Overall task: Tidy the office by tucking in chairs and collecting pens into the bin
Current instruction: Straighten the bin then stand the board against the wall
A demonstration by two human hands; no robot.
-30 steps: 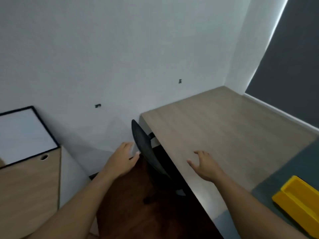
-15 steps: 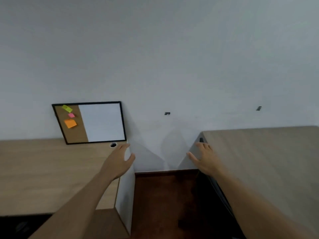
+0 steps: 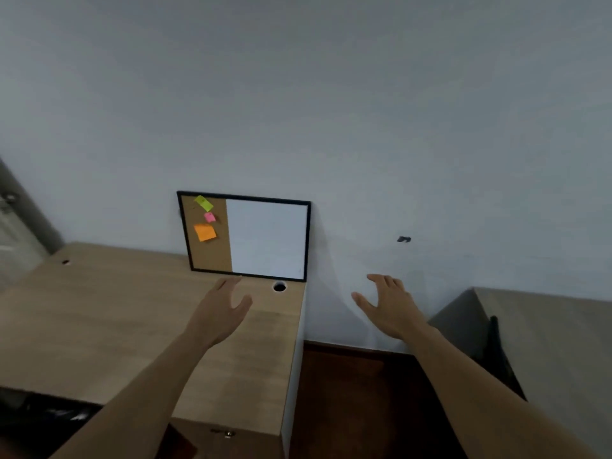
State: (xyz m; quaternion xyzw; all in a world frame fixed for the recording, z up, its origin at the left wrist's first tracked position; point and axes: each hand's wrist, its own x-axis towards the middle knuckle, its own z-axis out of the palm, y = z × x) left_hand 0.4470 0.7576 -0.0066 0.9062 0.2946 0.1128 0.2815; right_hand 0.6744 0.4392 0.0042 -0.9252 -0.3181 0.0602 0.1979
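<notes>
My left hand (image 3: 220, 313) hovers open above the wooden desk on the left (image 3: 99, 326), fingers spread, holding nothing. My right hand (image 3: 389, 304) is open too, held in the air over the gap between the two desks. The black back of a chair (image 3: 496, 352) shows as a thin dark edge tucked against the right desk (image 3: 556, 342). No pens and no bin are in sight.
A framed cork and whiteboard (image 3: 251, 238) with sticky notes leans on the wall at the back of the left desk, beside a cable hole (image 3: 279, 286). Dark wood floor (image 3: 357, 402) lies between the desks. A door (image 3: 16, 233) stands at far left.
My view has swung left, from the right desk and chair to the left desk and board. Both hands came off the chair and stay open.
</notes>
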